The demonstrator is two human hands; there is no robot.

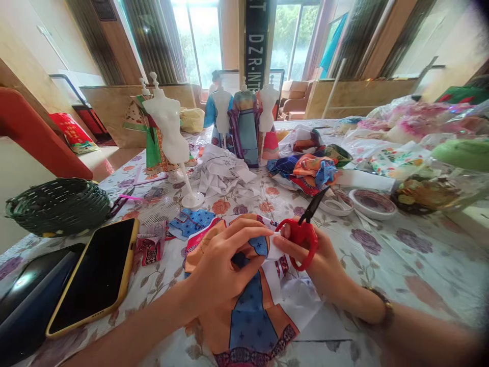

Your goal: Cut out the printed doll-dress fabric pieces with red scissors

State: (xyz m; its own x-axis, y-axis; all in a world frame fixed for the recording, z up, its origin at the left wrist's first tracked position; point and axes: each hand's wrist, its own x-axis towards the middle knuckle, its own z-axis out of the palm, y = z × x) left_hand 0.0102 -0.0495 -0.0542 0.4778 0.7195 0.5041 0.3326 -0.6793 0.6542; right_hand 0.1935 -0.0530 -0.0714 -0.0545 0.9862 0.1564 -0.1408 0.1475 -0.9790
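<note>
Patterned fabric [254,323] in blue and orange, with a dark ornamental border, lies in front of me. My left hand [233,257] pinches its upper part, where a white underside shows. In my right hand [317,255] are red-handled scissors [303,237], their dark blades pointing up and away from the cloth. The thumb and fingers of that hand also grip the fabric's edge close to my left fingertips. Beyond my left hand lies a blue patterned piece [193,223]. Part of the cloth is hidden beneath my left hand and forearm.
A phone [93,275] and a dark green basket [57,206] occupy the left side. A bare white mannequin [168,127] stands before a heap of white scraps [225,171]; dressed mannequins [244,127] are farther back. Tape rolls [372,203] and bundled cloth [309,171] sit right.
</note>
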